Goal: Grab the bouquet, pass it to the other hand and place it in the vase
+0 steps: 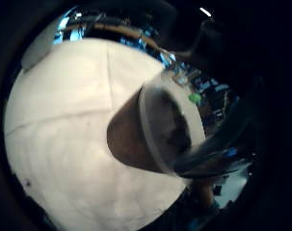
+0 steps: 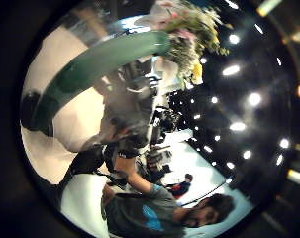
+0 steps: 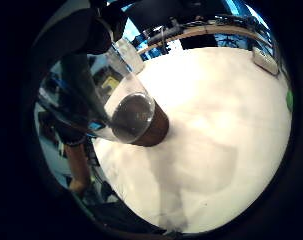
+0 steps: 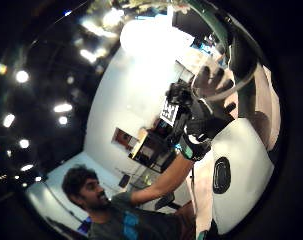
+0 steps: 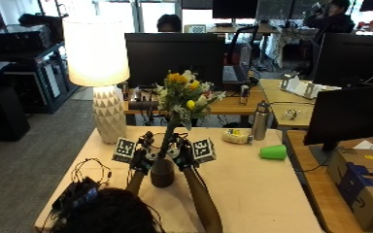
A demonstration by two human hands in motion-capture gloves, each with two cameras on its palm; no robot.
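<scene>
Standing the bouquet (image 5: pixel 185 97) in the vase (image 5: pixel 162 173) is the step I judge myself to be on: from the outside view the green stems (image 5: pixel 168 136) run down from the yellow and white blooms into the mouth of the dark brown vase, which sits on the pale tabletop (image 5: pixel 258 189) just in front of me. My left hand (image 5: pixel 141 156) is close against the left of the stems just above the vase rim, and my right hand (image 5: pixel 185 154) is close against their right, so both flank the bundle at about the same height. I cannot tell from any view whether my right fingers are wrapped round the stems or only lying beside them; in the right thumb-side palm view my left fingers (image 4: pixel 211 82) look spread and fairly straight beside the stems, so I take that hand to be apart and only steadying. The left little-finger palm view looks straight down at the vase's clear upper rim (image 1: pixel 152 127) and brown base, with a stem passing into it. Whether the stem ends have reached the bottom I cannot see. Next I judge I need to ease the bundle down until it settles, check the vase stays upright under the top-heavy blooms, then draw both hands off sideways without dragging the stems.
</scene>
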